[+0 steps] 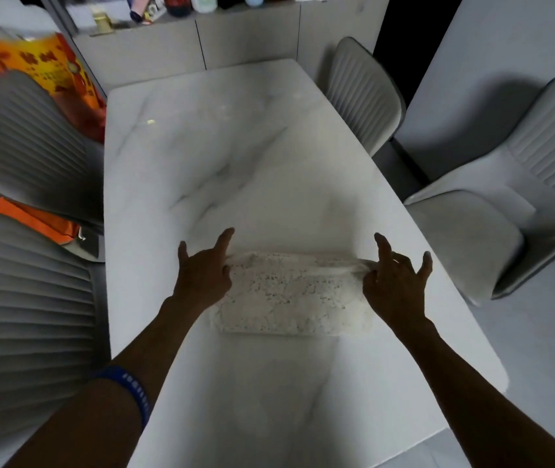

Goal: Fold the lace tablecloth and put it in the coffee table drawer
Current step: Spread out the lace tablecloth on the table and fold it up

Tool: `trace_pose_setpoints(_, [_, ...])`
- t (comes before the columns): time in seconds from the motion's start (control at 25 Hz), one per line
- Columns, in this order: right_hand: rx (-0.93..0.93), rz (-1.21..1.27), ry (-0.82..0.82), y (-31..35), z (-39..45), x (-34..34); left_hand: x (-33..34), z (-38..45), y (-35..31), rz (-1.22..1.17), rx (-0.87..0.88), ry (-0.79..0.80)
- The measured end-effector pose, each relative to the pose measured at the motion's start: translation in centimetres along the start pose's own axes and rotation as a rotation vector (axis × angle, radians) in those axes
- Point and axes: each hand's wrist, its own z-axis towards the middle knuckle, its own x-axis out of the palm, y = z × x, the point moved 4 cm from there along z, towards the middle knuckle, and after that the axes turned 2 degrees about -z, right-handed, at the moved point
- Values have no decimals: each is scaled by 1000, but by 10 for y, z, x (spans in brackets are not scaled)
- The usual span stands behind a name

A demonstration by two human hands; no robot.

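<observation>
Two bare forearms reach up from the bottom edge, the left one wearing a blue wristband (127, 391) near the elbow end of the view. They stretch out over a white marble-look table (202, 157) whose grey veins run lengthwise away from the person.

The lace tablecloth (291, 293) lies on the near half of that table, already folded into a thick, compact rectangle — its near edge straight, its far edge slightly raised where it is being pulled. The left hand (203, 270) pinches the far-left corner of the folded cloth between thumb and inner fingers, with the index finger pointing outward and the little finger spread. The right hand (396, 280) pinches the far-right corner the same way, and the lace is drawn to a small bunched point there — index finger and little finger held clear of the fabric.

Grey ribbed chairs stand around the table: two on the left (29, 143), one at the far right corner (362, 92) and one pulled back on the right (505, 197). An orange printed bag (43, 65) sits behind the far-left chair.
</observation>
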Motion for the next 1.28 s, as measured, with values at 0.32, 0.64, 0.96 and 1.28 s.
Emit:
trace_pose_setpoints(0.32, [227,628,371,-35,112,103,62,86,45,-665,-424,116])
trace_pose_setpoints(0.64, [-129,-124,156,-7,78,142,124,52,17,265,-146,27])
trace_pose_setpoints(0.96, [-196,-190,255,1,70,162,133,43,32,102,-338,143])
trace_pose_setpoints(1.28, [-160,-231,81,-4,97,129,123,27,25,1,-475,75])
